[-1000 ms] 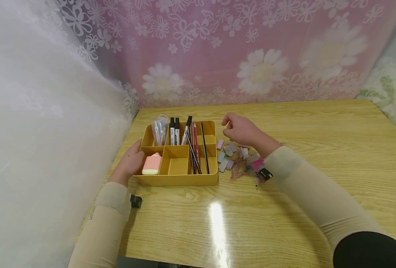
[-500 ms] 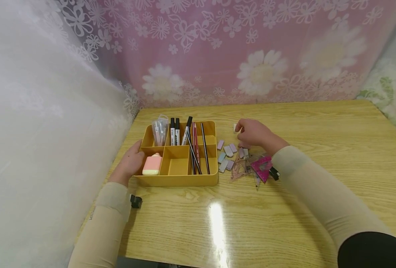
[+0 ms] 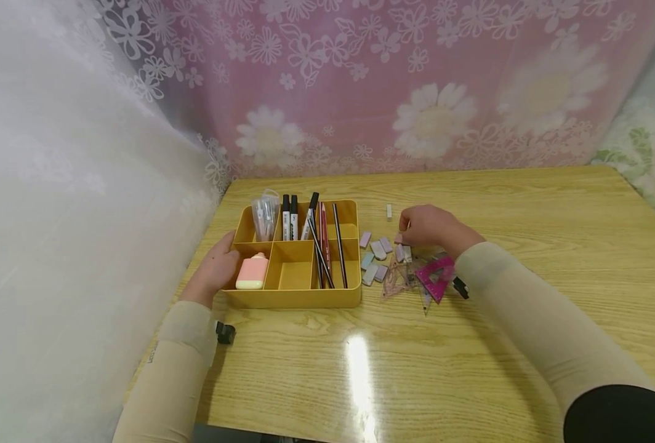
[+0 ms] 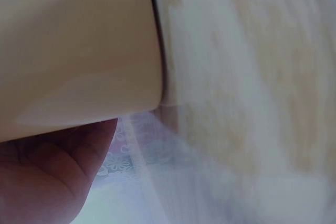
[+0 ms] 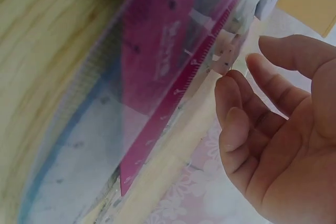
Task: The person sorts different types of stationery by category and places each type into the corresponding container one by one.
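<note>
Left hand [image 3: 215, 267] holding yellow organizer [image 3: 291, 299]; right hand [image 3: 429, 226], fingers [image 3: 406, 219] down, near pale erasers [image 3: 370, 274] on wooden table [image 3: 283, 363]

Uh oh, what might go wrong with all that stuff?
The right hand might bump the little erasers, which lie loose and close together. The pink triangle and see-through rulers overlap, so moving one could drag another. If the left hand jolts the yellow box, its leaning pencils could shift.
</note>
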Tool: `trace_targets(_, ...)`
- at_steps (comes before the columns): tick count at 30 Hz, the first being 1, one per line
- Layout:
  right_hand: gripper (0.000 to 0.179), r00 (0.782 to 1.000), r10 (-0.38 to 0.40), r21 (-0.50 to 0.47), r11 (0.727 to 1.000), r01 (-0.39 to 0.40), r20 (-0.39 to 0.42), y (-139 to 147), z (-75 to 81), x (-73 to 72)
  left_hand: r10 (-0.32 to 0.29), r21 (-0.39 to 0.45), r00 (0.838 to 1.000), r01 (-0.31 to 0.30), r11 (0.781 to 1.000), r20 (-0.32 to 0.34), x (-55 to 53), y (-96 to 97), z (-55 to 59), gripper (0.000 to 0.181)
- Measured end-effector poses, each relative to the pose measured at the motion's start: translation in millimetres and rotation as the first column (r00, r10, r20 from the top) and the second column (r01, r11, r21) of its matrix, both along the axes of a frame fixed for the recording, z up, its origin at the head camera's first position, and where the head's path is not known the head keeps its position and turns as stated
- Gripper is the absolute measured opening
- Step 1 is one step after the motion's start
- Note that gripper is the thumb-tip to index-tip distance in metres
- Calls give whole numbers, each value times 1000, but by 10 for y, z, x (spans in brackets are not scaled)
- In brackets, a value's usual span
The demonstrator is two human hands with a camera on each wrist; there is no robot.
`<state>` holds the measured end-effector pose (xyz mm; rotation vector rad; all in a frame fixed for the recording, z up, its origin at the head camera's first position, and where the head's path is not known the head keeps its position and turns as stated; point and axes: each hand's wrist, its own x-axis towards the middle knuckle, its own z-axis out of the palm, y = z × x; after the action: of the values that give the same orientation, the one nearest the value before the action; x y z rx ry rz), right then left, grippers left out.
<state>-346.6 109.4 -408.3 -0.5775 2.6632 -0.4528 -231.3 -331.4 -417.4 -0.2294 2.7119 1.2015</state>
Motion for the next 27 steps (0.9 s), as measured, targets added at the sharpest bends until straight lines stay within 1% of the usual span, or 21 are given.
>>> trace_targets(5, 18, 999, 30, 49, 998, -29, -22, -10, -26, 2, -2, 0, 1000, 2, 1000, -2, 1, -5, 6, 62)
trace_targets(10, 21, 999, 24, 76, 997, -21, -33, -26, -51, 2, -5, 2, 1000, 5, 1000, 1, 10, -2, 10, 63)
trace_targets(14, 20, 998, 23, 91, 996, -18, -58, -60, -62, 6, -7, 3, 1000, 7, 1000, -3, 14, -7, 5, 63)
trace_targets(22, 21, 994, 22, 79, 997, -14, -106, -76, -65, -4, -14, -16, 1000, 14, 1000, -17, 8, -10, -4, 63)
trace_targets(27, 21, 989, 36, 41, 999, -30, -141, -115, 17, -11, -29, 0, 999, 29, 1000, -45, 16, -4, 1, 63)
